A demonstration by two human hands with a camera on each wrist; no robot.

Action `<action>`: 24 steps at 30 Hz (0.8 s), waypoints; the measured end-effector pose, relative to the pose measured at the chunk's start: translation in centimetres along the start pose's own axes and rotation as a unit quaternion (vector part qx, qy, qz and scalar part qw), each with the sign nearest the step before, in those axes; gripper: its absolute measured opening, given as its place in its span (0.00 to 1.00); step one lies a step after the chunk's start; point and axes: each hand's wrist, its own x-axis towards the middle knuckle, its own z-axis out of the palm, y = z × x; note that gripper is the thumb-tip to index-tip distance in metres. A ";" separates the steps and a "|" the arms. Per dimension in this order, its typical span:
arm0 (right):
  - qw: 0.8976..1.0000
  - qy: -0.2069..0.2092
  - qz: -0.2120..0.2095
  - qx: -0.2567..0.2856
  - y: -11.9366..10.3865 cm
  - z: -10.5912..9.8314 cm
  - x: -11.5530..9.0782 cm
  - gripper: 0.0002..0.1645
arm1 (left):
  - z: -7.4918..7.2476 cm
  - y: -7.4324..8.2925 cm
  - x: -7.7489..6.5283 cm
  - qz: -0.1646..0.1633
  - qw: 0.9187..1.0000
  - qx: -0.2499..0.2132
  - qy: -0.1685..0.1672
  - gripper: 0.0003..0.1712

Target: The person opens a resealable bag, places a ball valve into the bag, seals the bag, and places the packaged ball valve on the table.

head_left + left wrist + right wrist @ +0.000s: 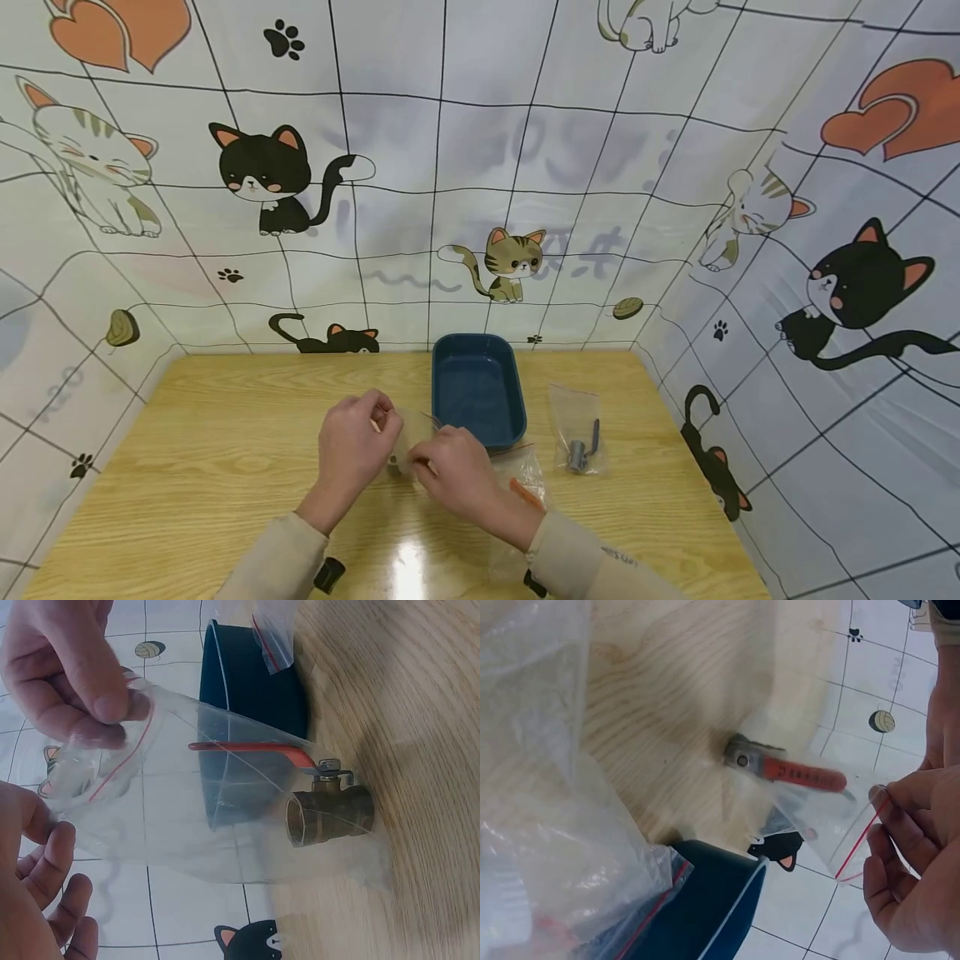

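A clear zip bag (pixel 172 825) with a red line at its mouth hangs between my two hands. Inside its lower end, close over the wooden table, sits a brass ball valve (pixel 330 814) with a red lever handle. My left hand (pixel 356 446) pinches one side of the bag's mouth between thumb and finger. Opposite it, my right hand (pixel 457 471) grips the other side of the mouth, fingers bent over the plastic. In the right wrist view the valve's red lever (pixel 802 774) points toward the hands.
A dark blue tray (pixel 480 337) stands just beyond the hands on the table (pixel 247 425). To its right lies a clear bag holding a grey cylindrical part (pixel 577 457) with a dark lever. Another bag (pixel 528 467) with an orange piece lies under the right forearm. Patterned cloth walls surround the table.
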 end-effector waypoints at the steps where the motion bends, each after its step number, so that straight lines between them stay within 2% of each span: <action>1: 1.000 0.009 -0.002 0.000 0.0 -0.1 0.1 0.06 | -0.1 -0.1 0.1 -0.001 1.000 0.000 0.000 0.03; 11: 0.996 0.076 -0.048 0.020 1.0 -1.7 1.0 0.07 | -1.6 -1.0 0.3 -0.030 1.000 -0.005 -0.006 0.05; 17: 0.992 0.091 -0.076 0.035 1.4 -2.7 1.6 0.06 | -2.0 -1.4 0.0 -0.016 1.000 -0.019 -0.013 0.05; 20: 0.993 0.076 -0.082 0.030 1.6 -2.9 1.7 0.06 | -1.9 -1.9 -0.1 0.015 0.998 -0.053 -0.042 0.08; 24: 0.996 0.037 -0.075 0.017 2.1 -3.1 1.7 0.08 | -1.8 -2.7 -0.2 0.050 0.987 -0.114 -0.106 0.12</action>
